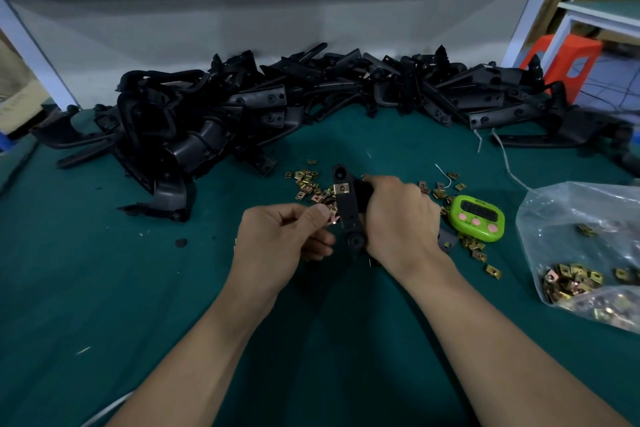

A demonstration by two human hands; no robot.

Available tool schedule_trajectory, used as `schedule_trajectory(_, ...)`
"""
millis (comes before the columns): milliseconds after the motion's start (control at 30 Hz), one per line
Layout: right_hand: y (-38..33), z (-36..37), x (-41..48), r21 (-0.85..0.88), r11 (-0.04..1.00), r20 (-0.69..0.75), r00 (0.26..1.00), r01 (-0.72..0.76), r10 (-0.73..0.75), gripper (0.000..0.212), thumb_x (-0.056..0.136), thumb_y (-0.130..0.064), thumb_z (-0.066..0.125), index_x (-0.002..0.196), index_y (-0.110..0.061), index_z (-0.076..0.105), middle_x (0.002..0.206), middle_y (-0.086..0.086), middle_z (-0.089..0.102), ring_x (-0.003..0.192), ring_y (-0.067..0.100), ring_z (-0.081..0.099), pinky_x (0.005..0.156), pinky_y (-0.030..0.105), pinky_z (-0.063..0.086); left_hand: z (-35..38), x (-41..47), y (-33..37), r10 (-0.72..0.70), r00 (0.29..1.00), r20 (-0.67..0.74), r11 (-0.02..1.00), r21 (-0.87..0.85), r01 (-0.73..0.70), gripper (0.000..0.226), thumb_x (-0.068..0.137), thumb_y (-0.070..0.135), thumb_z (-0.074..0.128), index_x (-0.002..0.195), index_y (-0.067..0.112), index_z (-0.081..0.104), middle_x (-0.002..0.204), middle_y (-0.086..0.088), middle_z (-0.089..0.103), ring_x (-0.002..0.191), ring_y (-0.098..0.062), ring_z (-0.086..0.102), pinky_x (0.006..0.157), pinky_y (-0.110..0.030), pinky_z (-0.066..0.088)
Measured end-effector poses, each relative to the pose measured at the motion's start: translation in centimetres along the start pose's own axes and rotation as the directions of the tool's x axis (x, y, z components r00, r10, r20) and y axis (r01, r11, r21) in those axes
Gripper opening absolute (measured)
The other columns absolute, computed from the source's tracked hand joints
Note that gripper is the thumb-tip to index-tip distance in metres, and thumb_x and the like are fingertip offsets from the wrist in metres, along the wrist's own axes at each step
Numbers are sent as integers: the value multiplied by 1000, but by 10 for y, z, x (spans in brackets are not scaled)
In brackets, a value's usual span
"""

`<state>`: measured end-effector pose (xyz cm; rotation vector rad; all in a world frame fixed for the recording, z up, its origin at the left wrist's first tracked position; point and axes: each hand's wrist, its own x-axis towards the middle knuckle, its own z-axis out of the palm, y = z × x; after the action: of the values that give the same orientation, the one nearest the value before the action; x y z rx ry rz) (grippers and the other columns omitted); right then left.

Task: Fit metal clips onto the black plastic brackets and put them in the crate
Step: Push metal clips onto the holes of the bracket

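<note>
One black plastic bracket was up off the green mat, gripped by the right hand.

Long axis ran near-to-far, with the far end leaning slightly left. The far end was a rounded tab with a hole, pointing away from the person. The near end was a round boss, pointing back toward the wrists. A flat matte face was turned up to the camera.

Right fingers were wrapped round the bracket's right side, fingertips hidden behind the bar.

The fitted clip, brass-coloured folded sheet metal with a centre hole, sat on the bracket's left edge, in the far half, just beyond the left thumb tip.

On the left hand, thumb and forefinger pinched a second clip, small and shiny, and the other fingers were curled under. That clip was right at the bracket's left edge, about mid-length. Can't tell if it was touching.

Loose clips, squarish and gold-plated, were scattered on the mat just beyond the left fingers and on both sides of the right hand.

A pile of black brackets, curved and straight mouldings all tangled, lay well beyond both sets of fingertips.

A green timer with pink buttons sat just right of the right knuckles. A clear plastic bag of clips lay further right, well apart from the fingers.
</note>
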<state>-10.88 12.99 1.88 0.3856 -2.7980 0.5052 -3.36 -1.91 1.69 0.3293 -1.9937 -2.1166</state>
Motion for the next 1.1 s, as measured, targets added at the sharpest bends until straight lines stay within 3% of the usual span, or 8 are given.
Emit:
schedule_trajectory(133, -2, 1, -1, -37, 999, 6, 1000, 25, -24, 29, 72, -10, 63, 97, -26, 62, 63, -6, 42, 78, 37, 64, 62, 33, 33, 0, 0, -2, 11, 1000, 27, 1000, 23, -12, 28, 90, 19, 74, 63, 14, 75, 63, -14, 72, 49, -19, 67, 48, -24, 54)
schedule_trajectory(233, -1, 3, -2, -64, 997, -16, 999, 33, -34, 26, 74, -10, 61, 95, -26, 62, 58, -8, 34, 65, 34, 50, 61, 34, 32, -2, 1, -3, 22, 999, 46, 999, 46, -24, 23, 89, 21, 75, 67, 16, 77, 64, -14, 72, 50, -20, 67, 49, -25, 54)
schedule_trajectory(300, -1, 3, -1, -72, 997, -12, 1000, 25, -26, 26, 75, -10, 62, 96, -26, 63, 58, -8, 34, 62, 31, 42, 61, 33, 31, -4, 0, -3, 16, 997, 76, 997, 71, -22, 20, 88, 23, 76, 69, 17, 78, 65, -14, 72, 51, -21, 68, 50, -26, 55)
schedule_trajectory(400, -2, 3, -1, -87, 996, 22, 999, 31, -29, 31, 73, -9, 66, 100, -25, 63, 61, -7, 34, 69, 35, 57, 61, 33, 32, -3, 0, -5, 1, 995, 103, 993, 115, -13, 21, 89, 20, 75, 70, 14, 77, 65, -14, 73, 52, -22, 68, 51, -27, 56)
schedule_trajectory(533, -5, 0, -1, -69, 997, 33, 999, 36, -33, 36, 71, -7, 69, 101, -25, 62, 67, -5, 43, 81, 36, 66, 63, 32, 34, 5, -3, -5, 4, 1000, 31, 1000, 28, -5, 24, 91, 14, 73, 68, 9, 73, 63, -16, 71, 49, -20, 67, 49, -25, 55)
schedule_trajectory(800, -9, -2, 0, -100, 995, 28, 1000, -5, 8, 27, 73, -5, 64, 90, -24, 56, 70, 0, 54, 78, 35, 65, 60, 33, 34, 21, -9, -9, -13, 986, -169, 996, -86, -1, 32, 93, 20, 73, 61, 22, 77, 60, -9, 71, 50, -20, 67, 49, -25, 54)
schedule_trajectory(933, -10, -4, 0, -130, 991, -7, 1000, -21, 20, 25, 76, -3, 59, 84, -25, 50, 61, -6, 37, 74, 33, 63, 58, 33, 32, 24, -12, -14, 38, 980, -196, 998, -35, -46, 27, 92, 26, 74, 65, 23, 78, 62, -7, 73, 53, -20, 70, 54, -28, 57)
schedule_trajectory(1100, -13, -3, -4, -138, 990, -3, 1000, 27, -27, 24, 81, -8, 64, 86, -24, 47, 66, -4, 46, 80, 31, 66, 56, 32, 29, 22, -14, -15, 132, 980, -148, 989, 85, -120, 18, 88, 30, 78, 71, 25, 79, 62, -1, 73, 53, -11, 68, 56, -27, 59)
